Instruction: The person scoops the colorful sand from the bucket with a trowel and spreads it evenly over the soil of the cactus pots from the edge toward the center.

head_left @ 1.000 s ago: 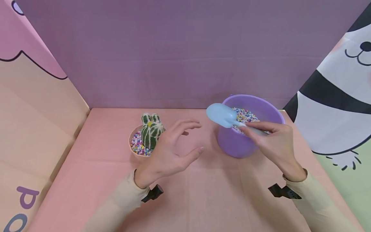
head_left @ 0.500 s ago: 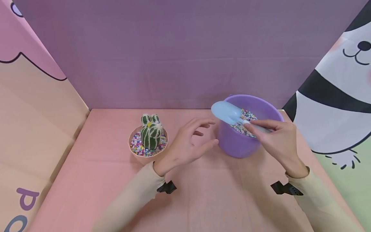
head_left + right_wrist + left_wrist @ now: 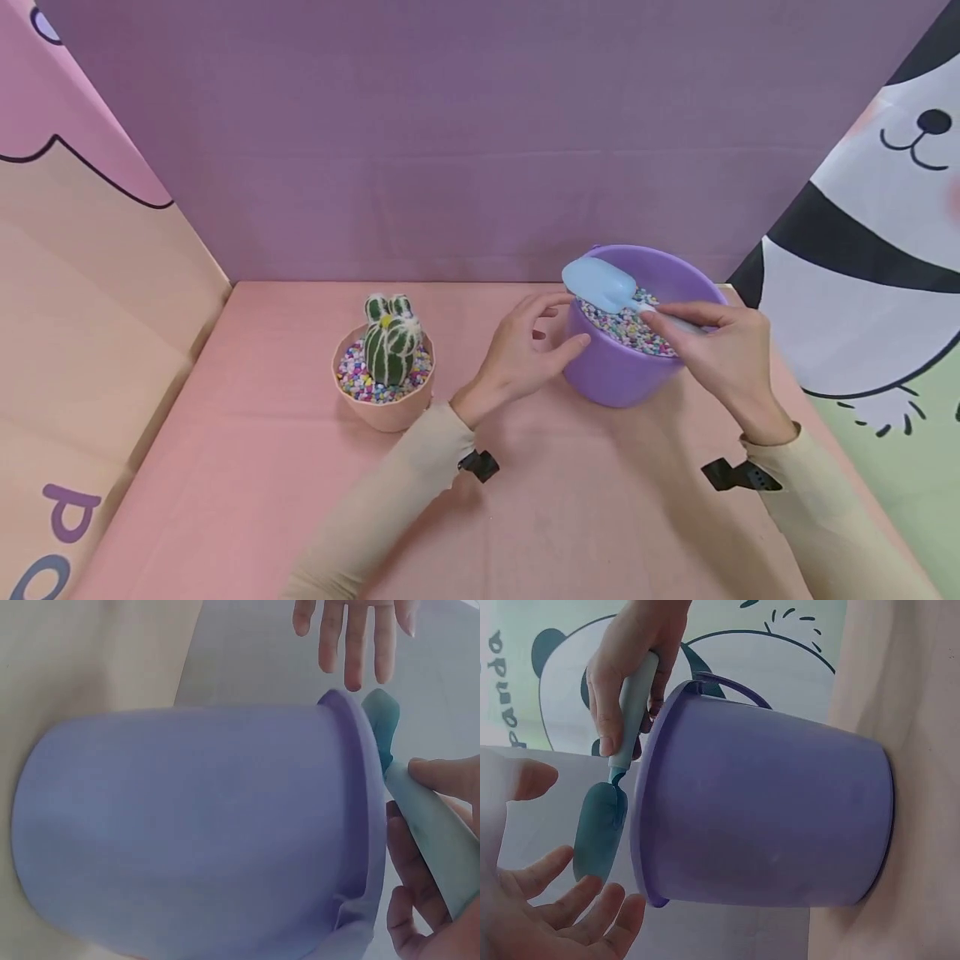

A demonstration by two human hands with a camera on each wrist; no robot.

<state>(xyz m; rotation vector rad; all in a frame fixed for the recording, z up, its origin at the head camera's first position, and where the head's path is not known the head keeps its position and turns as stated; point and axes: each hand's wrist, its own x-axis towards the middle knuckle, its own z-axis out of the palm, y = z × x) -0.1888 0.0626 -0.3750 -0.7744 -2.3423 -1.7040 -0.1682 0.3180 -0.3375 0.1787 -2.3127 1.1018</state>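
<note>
My right hand point(image 3: 723, 350) grips the pale handle of a light blue hand trowel point(image 3: 597, 283), held just above the rim of a purple bucket point(image 3: 615, 379). The trowel's blade points left, its curved back facing up in the head view. Small multicoloured pebbles point(image 3: 637, 332) lie inside the bucket below it. My left hand point(image 3: 521, 354) is at the bucket's left side, thumb and fingers spread apart, holding nothing. In the left wrist view, the left fingertips point(image 3: 585, 889) come close to the tip of the trowel blade point(image 3: 598, 825).
A peach pot point(image 3: 386, 414) with a green knitted-looking cactus point(image 3: 390, 350) and coloured pebbles stands left of my left hand. The pink cloth-covered table point(image 3: 255, 500) meets a purple backdrop point(image 3: 480, 150) behind. Printed side panels, one with a panda point(image 3: 862, 325), flank it.
My left hand has moved right, from in front of the potted cactus to the bucket's left side. The trowel has shifted slightly right, over the bucket.
</note>
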